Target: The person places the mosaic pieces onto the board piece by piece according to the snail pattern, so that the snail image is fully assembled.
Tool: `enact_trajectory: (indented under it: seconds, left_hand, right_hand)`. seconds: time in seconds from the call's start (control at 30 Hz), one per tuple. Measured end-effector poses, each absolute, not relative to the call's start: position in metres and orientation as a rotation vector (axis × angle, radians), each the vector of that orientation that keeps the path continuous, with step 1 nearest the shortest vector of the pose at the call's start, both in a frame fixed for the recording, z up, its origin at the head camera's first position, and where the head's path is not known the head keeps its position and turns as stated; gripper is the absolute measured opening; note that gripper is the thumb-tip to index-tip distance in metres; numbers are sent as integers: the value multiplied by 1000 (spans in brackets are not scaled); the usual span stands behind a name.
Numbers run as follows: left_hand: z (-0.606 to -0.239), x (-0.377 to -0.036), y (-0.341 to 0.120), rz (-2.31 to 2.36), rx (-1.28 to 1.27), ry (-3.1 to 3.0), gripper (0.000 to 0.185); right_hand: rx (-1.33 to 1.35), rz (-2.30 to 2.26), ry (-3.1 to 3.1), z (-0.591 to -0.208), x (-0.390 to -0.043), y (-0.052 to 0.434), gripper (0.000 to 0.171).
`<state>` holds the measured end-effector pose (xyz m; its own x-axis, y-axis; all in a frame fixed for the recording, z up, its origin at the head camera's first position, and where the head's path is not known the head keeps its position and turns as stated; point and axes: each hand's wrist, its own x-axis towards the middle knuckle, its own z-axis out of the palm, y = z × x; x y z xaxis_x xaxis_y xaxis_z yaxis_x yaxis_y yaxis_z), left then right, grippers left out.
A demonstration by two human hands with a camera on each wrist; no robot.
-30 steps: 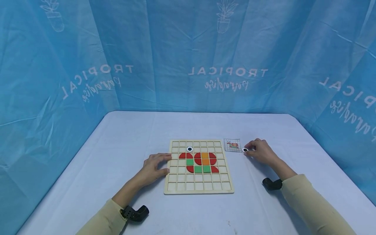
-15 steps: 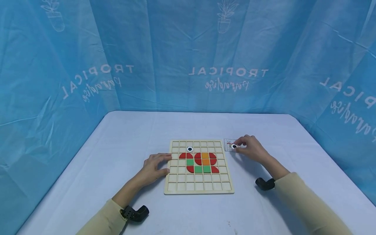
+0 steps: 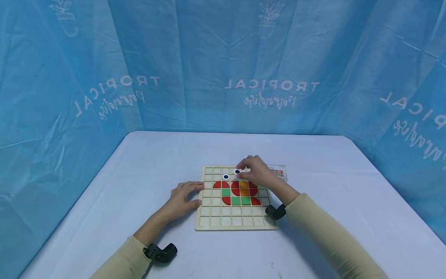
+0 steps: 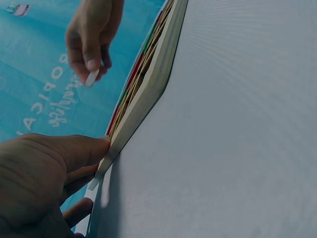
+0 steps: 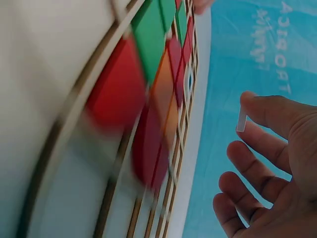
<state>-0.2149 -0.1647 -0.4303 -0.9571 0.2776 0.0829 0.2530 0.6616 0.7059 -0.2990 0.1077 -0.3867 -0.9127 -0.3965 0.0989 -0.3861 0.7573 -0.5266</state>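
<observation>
The right hand (image 3: 256, 174) pinches one small round white disc with a black centre (image 3: 237, 171) between thumb and forefinger, over the far rows of the square wooden grid board (image 3: 236, 221) on the white-covered bench (image 3: 139, 166). A second eye disc (image 3: 225, 177) already sits on the board, just at the held one's 8 o'clock. Below lie red, green and orange flat tiles (image 3: 235, 192). The left hand (image 3: 182, 197) rests on the board's 9 o'clock edge, fingers relaxed. One small pattern card (image 3: 280, 172) lies at the board's 2 o'clock.

Blue backdrop (image 3: 223, 58) reads "TROPICAL", w/ script word below.
</observation>
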Motion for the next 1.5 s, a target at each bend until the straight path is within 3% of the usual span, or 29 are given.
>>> enact_trajectory:
  seconds: [0.5, 1.5]
  left_hand:
    - [-429, -215, -166, 1217, 479, 2794, 46]
    - [-429, -216, -165, 1233, 465, 2810, 47]
  right_hand:
    - [-729, -834, 2854, -395, -312, 43, 24]
    - [-701, -652, 2897, -403, -314, 43, 24]
